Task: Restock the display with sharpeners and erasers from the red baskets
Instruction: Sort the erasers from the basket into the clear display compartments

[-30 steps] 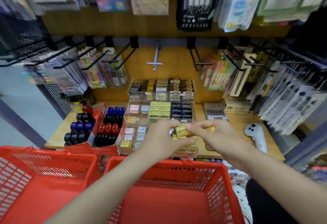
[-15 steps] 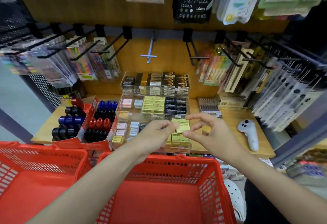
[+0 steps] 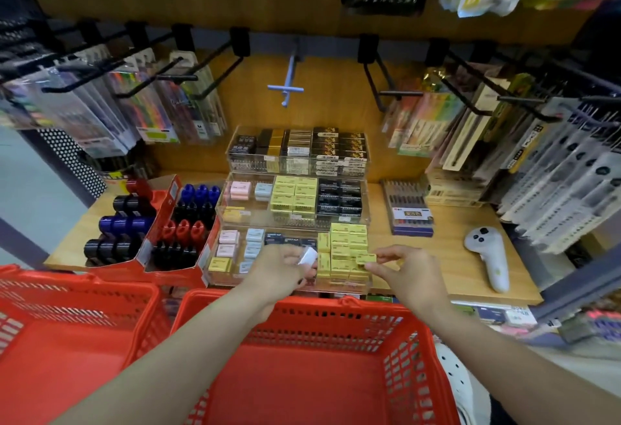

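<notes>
— Head view: how does the yellow eraser (image 3: 365, 258) lie?
— Flat, long axis left-right, printed face up, above the front tray (image 3: 346, 285).
— Who holds it?
— Right hand (image 3: 408, 270) pinches it; left hand (image 3: 280, 265) grips a white piece (image 3: 308, 256).

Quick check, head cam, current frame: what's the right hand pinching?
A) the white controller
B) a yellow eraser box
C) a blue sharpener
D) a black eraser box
B: the right hand pinches a small yellow eraser box between thumb and fingertips, over the yellow stack at the right end of the front clear tray. The white controller lies untouched on the shelf to the right.
</notes>
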The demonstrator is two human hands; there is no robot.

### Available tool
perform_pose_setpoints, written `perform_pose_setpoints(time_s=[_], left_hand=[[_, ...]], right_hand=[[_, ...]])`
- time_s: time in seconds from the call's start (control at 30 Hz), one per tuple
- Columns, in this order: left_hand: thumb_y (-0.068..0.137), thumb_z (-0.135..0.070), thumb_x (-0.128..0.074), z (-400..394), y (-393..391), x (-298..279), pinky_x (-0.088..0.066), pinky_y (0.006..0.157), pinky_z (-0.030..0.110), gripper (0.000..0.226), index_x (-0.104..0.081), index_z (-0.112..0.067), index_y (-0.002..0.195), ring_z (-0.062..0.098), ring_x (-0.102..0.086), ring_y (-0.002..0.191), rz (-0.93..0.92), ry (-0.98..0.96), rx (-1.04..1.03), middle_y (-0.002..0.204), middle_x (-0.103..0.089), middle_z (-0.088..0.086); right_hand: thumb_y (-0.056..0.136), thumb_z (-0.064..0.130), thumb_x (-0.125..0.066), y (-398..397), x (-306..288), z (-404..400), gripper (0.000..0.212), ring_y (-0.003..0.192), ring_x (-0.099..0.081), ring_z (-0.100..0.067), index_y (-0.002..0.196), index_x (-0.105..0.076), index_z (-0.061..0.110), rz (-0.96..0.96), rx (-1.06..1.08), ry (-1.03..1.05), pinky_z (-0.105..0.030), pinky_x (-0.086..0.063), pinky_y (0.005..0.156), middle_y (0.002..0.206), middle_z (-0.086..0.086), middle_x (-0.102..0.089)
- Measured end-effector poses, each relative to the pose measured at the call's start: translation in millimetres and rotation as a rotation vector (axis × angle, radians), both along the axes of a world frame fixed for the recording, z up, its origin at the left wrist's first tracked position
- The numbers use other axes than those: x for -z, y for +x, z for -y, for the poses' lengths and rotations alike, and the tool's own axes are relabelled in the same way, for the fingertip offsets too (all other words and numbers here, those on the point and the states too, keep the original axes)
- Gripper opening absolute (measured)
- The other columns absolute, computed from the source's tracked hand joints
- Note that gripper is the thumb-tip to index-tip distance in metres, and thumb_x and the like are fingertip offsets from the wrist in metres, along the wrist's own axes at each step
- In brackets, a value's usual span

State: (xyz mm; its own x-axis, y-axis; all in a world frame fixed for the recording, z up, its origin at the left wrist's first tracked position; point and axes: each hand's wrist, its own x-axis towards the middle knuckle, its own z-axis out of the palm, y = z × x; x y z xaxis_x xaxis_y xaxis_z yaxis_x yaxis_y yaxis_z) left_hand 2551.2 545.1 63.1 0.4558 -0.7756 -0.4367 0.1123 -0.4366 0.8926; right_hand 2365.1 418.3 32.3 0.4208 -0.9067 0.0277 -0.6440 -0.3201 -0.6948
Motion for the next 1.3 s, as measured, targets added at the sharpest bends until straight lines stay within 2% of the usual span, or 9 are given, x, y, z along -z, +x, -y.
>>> perform_pose_setpoints(time_s=[0.23,0.5,0.57,0.67,0.77,0.93,1.07,1.2,1.3], left_hand=[[0.097,-0.006,-0.057,2,-4,5,-0.059,0.069,0.023,0.016,-0.065,-0.019,0.092,0.021,-0.071,0.090,-0.176,0.017,-0.083,0.100,-0.072,0.014],[0.100,-0.007,-0.053,1,0,-1,-0.058,0.079,0.023,0.019,-0.070,-0.008,0.107,0.018,-0.069,0.099,-0.371,0.020,-0.097,0.107,-0.071,0.011],[0.094,-0.001,-0.061,-3,1,-4,-0.057,0.081,0.022,0.018,-0.071,-0.014,0.103,0.017,-0.069,0.099,-0.298,-0.023,-0.062,0.109,-0.070,0.008],[0.089,-0.004,-0.069,-9,2,-7,-0.052,0.079,0.014,0.022,-0.069,-0.021,0.104,0.004,-0.067,0.095,0.035,-0.080,0.019,0.107,-0.070,-0.003],[0.086,-0.009,-0.074,-11,3,-13,-0.047,0.077,0.009,0.024,-0.067,-0.026,0.102,-0.001,-0.062,0.099,0.305,-0.157,0.097,0.105,-0.068,-0.014],[0.083,-0.006,-0.076,-12,-3,-24,-0.055,0.078,0.015,0.026,-0.068,-0.026,0.099,0.003,-0.065,0.098,0.315,-0.268,0.117,0.105,-0.068,-0.013],[0.083,0.000,-0.074,-16,-6,-30,-0.052,0.076,0.013,0.027,-0.068,-0.020,0.100,0.005,-0.064,0.101,0.255,-0.339,0.096,0.104,-0.068,-0.010],[0.081,-0.001,-0.076,-20,-4,-31,-0.053,0.078,0.015,0.032,-0.067,-0.022,0.104,0.005,-0.066,0.097,0.259,-0.349,0.108,0.105,-0.067,-0.006],[0.081,-0.003,-0.077,-22,2,-29,-0.053,0.076,0.014,0.034,-0.065,-0.025,0.106,0.003,-0.070,0.090,0.205,-0.334,0.094,0.103,-0.070,-0.005]], right_hand=[[0.077,0.040,-0.080,13,10,4,0.030,0.067,-0.054,0.012,0.102,-0.074,0.024,-0.013,0.053,-0.005,-0.005,-0.037,0.059,0.080,0.025,-0.061],[0.077,0.037,-0.081,19,12,3,0.028,0.069,-0.054,0.011,0.100,-0.070,0.028,0.001,0.080,0.003,-0.005,-0.036,0.056,0.079,0.023,-0.063],[0.076,0.037,-0.081,19,12,2,0.028,0.068,-0.054,0.011,0.100,-0.069,0.028,0.007,0.085,0.002,-0.005,-0.037,0.054,0.078,0.022,-0.063],[0.075,0.039,-0.082,18,6,1,0.031,0.071,-0.055,0.008,0.100,-0.068,0.028,-0.003,0.078,0.027,-0.005,-0.034,0.058,0.082,0.021,-0.063],[0.077,0.041,-0.079,15,-13,7,0.030,0.084,-0.059,0.003,0.102,-0.069,0.027,-0.022,-0.009,0.055,-0.014,-0.040,0.072,0.088,0.020,-0.065],[0.071,0.056,-0.070,16,-59,-7,0.040,0.098,-0.059,0.013,0.109,-0.067,0.045,0.018,-0.400,0.211,-0.021,-0.046,0.085,0.086,0.025,-0.071],[0.073,0.041,-0.081,24,-67,-26,0.033,0.085,-0.068,-0.018,0.103,-0.068,0.046,0.084,-0.368,0.111,-0.032,-0.055,0.069,0.086,0.029,-0.069],[0.074,0.043,-0.078,22,-66,-32,0.026,0.079,-0.066,-0.006,0.097,-0.067,0.047,0.095,-0.387,-0.015,-0.019,-0.046,0.061,0.086,0.029,-0.068],[0.075,0.047,-0.075,25,-65,-32,0.023,0.097,-0.056,0.011,0.097,-0.067,0.047,0.097,-0.377,-0.102,-0.009,-0.041,0.072,0.096,0.026,-0.065]])
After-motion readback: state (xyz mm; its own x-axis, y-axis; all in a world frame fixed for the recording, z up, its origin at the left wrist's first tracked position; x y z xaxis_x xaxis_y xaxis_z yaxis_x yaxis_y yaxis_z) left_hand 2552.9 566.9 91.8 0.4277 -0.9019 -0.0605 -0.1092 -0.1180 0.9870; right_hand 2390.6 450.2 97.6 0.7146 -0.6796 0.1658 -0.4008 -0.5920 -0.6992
